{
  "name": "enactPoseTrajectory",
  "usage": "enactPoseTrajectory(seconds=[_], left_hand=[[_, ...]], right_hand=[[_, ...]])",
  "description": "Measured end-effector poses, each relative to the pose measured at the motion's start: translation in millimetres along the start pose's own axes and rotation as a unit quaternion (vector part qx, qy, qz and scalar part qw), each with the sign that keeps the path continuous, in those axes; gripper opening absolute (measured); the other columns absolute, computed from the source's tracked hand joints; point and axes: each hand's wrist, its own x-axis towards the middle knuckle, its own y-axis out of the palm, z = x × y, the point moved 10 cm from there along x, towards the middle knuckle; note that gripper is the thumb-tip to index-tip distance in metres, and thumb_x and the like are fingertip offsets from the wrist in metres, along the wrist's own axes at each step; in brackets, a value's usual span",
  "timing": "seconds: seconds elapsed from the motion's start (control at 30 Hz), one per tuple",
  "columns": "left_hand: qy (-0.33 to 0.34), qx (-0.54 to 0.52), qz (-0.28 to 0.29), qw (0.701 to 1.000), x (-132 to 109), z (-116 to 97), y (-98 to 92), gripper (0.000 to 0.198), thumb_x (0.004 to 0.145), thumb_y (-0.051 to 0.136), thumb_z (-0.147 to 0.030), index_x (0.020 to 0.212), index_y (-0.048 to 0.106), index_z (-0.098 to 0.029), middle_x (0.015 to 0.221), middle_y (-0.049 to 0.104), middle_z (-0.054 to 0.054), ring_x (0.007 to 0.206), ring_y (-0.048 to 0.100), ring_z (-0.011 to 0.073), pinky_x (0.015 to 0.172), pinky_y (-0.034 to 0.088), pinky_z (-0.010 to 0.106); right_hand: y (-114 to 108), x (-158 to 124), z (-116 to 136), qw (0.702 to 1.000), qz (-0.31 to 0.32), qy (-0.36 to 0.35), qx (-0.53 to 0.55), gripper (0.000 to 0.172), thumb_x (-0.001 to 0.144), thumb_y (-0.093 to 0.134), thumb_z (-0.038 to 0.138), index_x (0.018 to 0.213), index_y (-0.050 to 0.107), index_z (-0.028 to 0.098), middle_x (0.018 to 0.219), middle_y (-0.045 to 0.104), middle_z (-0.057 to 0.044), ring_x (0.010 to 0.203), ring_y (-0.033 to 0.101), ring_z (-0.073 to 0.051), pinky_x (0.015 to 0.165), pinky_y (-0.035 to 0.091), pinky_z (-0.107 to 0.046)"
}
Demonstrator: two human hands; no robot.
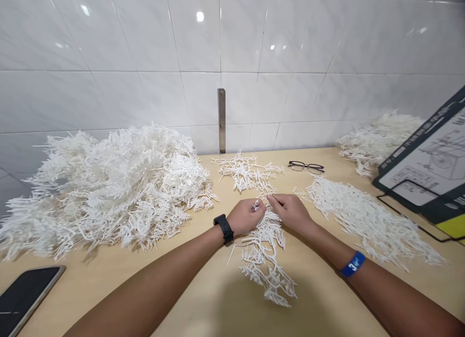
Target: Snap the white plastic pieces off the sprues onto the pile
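My left hand (pixel 245 216) and my right hand (pixel 290 211) meet over the middle of a wooden table (pixel 203 298). Both are closed in a pinch on a white branched plastic piece (pixel 267 250) that trails from the fingers down toward me across the tabletop. A black watch sits on my left wrist and a blue band on my right. A small cluster of the same white pieces (pixel 247 175) lies just beyond my hands.
A big heap of white branched pieces (pixel 109 187) fills the left of the table. A flatter spread (pixel 366 218) lies at right, another heap (pixel 378 138) at far right. Glasses (pixel 305 167), a phone (pixel 25 296) and a printed board (pixel 428 167) are also here. A tiled wall stands behind.
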Motion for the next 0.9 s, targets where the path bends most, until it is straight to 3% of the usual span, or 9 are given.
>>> enactPoseTrajectory(seconds=[0.13, 0.3, 0.37, 0.47, 0.53, 0.63, 0.77, 0.9], left_hand=[[-0.008, -0.01, -0.009, 1.0, -4, 1, -0.5, 0.026, 0.086, 0.042, -0.035, 0.067, 0.045, -0.017, 0.057, 0.041, -0.004, 0.054, 0.035, 0.0089, 0.052, 0.027, 0.023], [-0.006, -0.042, 0.029, 0.999, -14, -2, 6.6, 0.025, 0.083, 0.045, -0.033, 0.065, 0.045, -0.016, 0.059, 0.041, -0.004, 0.056, 0.036, 0.0085, 0.054, 0.029, 0.022], [-0.023, -0.062, 0.012, 0.998, -13, 0, 1.8, 0.027, 0.084, 0.045, -0.037, 0.067, 0.047, -0.016, 0.06, 0.042, -0.004, 0.057, 0.037, 0.0087, 0.055, 0.03, 0.023], [-0.033, -0.075, -0.011, 0.997, -11, 2, -5.1, 0.028, 0.084, 0.046, -0.04, 0.07, 0.049, -0.016, 0.062, 0.044, -0.003, 0.059, 0.038, 0.0092, 0.058, 0.032, 0.023], [-0.037, -0.072, -0.011, 0.997, -10, 3, -5.9, 0.028, 0.083, 0.048, -0.041, 0.071, 0.051, -0.016, 0.063, 0.045, -0.003, 0.059, 0.039, 0.0094, 0.058, 0.032, 0.023], [-0.035, -0.068, -0.009, 0.997, -10, 3, -4.3, 0.028, 0.083, 0.048, -0.04, 0.071, 0.051, -0.016, 0.062, 0.046, -0.003, 0.058, 0.039, 0.0095, 0.058, 0.032, 0.023], [-0.031, -0.07, -0.017, 0.997, -10, 4, -3.0, 0.028, 0.084, 0.047, -0.041, 0.072, 0.051, -0.016, 0.059, 0.043, -0.004, 0.056, 0.037, 0.0089, 0.056, 0.031, 0.023], [-0.01, -0.055, -0.028, 0.998, -9, 2, -3.8, 0.029, 0.084, 0.047, -0.04, 0.071, 0.052, -0.016, 0.059, 0.042, -0.004, 0.057, 0.036, 0.0088, 0.056, 0.029, 0.022]], right_hand=[[-8, 4, -4, 0.999, -0.032, 0.011, -0.021, 0.043, 0.093, 0.039, 0.042, 0.056, 0.035, 0.019, 0.051, 0.041, 0.002, 0.051, 0.035, -0.012, 0.053, 0.021, -0.028], [-75, 1, -78, 0.964, -0.197, 0.179, -0.014, 0.042, 0.09, 0.039, 0.042, 0.055, 0.028, 0.021, 0.047, 0.029, 0.004, 0.049, 0.031, -0.012, 0.049, 0.02, -0.028], [-88, 2, -102, 0.956, -0.195, 0.211, -0.053, 0.043, 0.086, 0.044, 0.041, 0.054, 0.025, 0.022, 0.046, 0.027, 0.004, 0.048, 0.029, -0.012, 0.049, 0.02, -0.028], [-89, 3, -116, 0.956, -0.159, 0.231, -0.086, 0.047, 0.081, 0.053, 0.045, 0.052, 0.024, 0.022, 0.045, 0.026, 0.004, 0.048, 0.027, -0.011, 0.048, 0.019, -0.028], [-81, 4, -107, 0.965, -0.144, 0.211, -0.064, 0.049, 0.08, 0.053, 0.049, 0.051, 0.026, 0.022, 0.045, 0.027, 0.004, 0.048, 0.027, -0.012, 0.048, 0.02, -0.028], [-61, 5, -71, 0.983, -0.111, 0.149, 0.013, 0.048, 0.085, 0.048, 0.052, 0.053, 0.03, 0.021, 0.048, 0.03, 0.003, 0.05, 0.03, -0.012, 0.048, 0.022, -0.028], [-17, 1, -20, 0.989, 0.02, 0.078, 0.127, 0.048, 0.09, 0.042, 0.053, 0.056, 0.034, 0.02, 0.053, 0.033, 0.003, 0.053, 0.032, -0.012, 0.05, 0.025, -0.027], [19, -9, 5, 0.968, 0.147, 0.047, 0.2, 0.045, 0.089, 0.046, 0.053, 0.06, 0.046, 0.018, 0.059, 0.04, 0.002, 0.058, 0.037, -0.012, 0.055, 0.029, -0.026]])
